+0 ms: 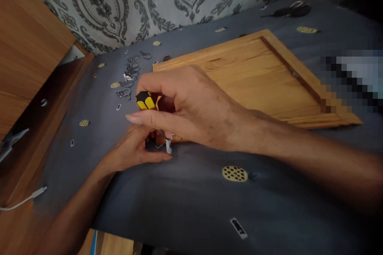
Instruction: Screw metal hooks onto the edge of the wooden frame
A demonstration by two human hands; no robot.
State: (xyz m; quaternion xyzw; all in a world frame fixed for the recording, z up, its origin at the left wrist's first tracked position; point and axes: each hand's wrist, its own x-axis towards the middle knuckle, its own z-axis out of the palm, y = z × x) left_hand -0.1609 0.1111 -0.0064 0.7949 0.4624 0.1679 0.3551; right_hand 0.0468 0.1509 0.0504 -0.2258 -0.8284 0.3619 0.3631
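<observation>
My right hand point(191, 107) is closed around the black-and-yellow handle of a screwdriver point(146, 101), held upright above the near left corner of a wooden board point(239, 75). Below it, my left hand point(134, 147) pinches a small metal hook point(168, 146) against the board's edge, between thumb and fingers. The screwdriver's tip is mostly hidden behind my fingers, so I cannot tell whether it touches the hook. Farther left, several similar metal hooks point(131, 67) lie in a loose row on the dark cloth.
A patterned dark cloth point(191, 199) covers the surface beneath the board. Black-handled scissors point(295, 9) lie at the back right, with a pixelated object point(359, 75) on the right. Wooden furniture point(32, 40) borders the left, where a white cable point(32, 196) ends. A patterned wall point(149, 4) stands behind.
</observation>
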